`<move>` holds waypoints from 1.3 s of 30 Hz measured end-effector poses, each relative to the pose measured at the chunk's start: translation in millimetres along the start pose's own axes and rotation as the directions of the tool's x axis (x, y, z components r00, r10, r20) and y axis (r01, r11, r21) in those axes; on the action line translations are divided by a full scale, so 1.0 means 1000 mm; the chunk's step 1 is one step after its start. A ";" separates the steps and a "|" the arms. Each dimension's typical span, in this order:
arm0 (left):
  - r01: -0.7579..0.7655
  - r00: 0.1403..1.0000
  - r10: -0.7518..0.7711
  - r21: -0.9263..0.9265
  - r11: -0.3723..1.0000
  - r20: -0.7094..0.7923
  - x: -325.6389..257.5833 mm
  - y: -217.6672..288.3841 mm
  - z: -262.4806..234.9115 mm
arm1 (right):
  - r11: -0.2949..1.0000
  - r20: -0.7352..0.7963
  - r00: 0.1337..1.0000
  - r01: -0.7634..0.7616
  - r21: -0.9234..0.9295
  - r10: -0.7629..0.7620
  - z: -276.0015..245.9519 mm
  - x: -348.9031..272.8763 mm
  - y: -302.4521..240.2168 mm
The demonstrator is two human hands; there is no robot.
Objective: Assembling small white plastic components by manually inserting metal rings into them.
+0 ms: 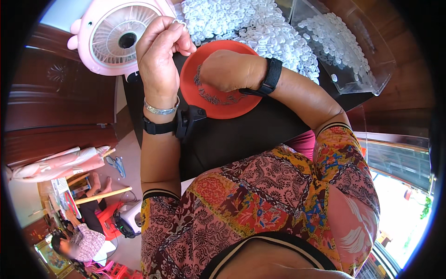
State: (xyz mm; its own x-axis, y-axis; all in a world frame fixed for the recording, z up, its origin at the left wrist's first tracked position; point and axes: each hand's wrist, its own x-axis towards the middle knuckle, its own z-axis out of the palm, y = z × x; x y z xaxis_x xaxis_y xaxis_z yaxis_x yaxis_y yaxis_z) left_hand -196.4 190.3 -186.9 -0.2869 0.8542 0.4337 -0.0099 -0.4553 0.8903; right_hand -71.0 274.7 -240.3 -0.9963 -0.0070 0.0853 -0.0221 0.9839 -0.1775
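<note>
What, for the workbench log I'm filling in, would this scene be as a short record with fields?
Left hand: raised, pinching a small white piece
Right hand: over the red dish, fingertips hidden
Dish contents: thin dark pieces
Surface: black table
Far side: heap of white pieces
Far right: clear bin holding more white pieces
Far left: pink fan
</note>
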 end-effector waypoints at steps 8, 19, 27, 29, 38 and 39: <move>-0.006 1.000 0.005 0.047 0.999 0.016 0.003 -0.002 0.006 | 0.995 0.154 0.985 -0.071 -0.069 0.081 -0.014 -0.002 -0.003; -0.003 1.000 0.003 0.001 1.000 -0.025 0.017 0.035 0.019 | 0.809 -0.196 0.968 -0.014 0.588 0.159 -0.089 -0.017 0.029; 0.054 0.995 -0.061 -0.096 0.994 -0.073 0.016 0.058 0.039 | 0.271 -0.391 0.891 0.327 0.905 0.230 -0.134 -0.032 0.034; 0.074 0.994 -0.081 -0.087 0.993 -0.073 0.013 0.061 0.041 | 0.294 -0.386 0.885 0.308 0.905 0.262 -0.141 -0.033 0.024; 0.049 0.998 -0.049 -0.016 0.999 -0.025 0.006 0.072 0.047 | 0.306 -0.361 0.868 0.260 0.916 0.342 -0.156 -0.041 -0.003; 0.032 0.999 -0.032 -0.013 0.999 -0.013 0.005 0.073 0.047 | 0.327 -0.347 0.855 0.226 0.918 0.384 -0.157 -0.041 -0.006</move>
State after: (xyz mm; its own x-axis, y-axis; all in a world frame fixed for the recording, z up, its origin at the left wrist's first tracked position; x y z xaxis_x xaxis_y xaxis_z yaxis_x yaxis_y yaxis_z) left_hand -153.6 173.2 -113.2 -0.2989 0.8650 0.4030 -0.0316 -0.4310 0.9018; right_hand -17.0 297.0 -88.8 -0.8319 0.4343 0.3454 -0.3081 0.1562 -0.9385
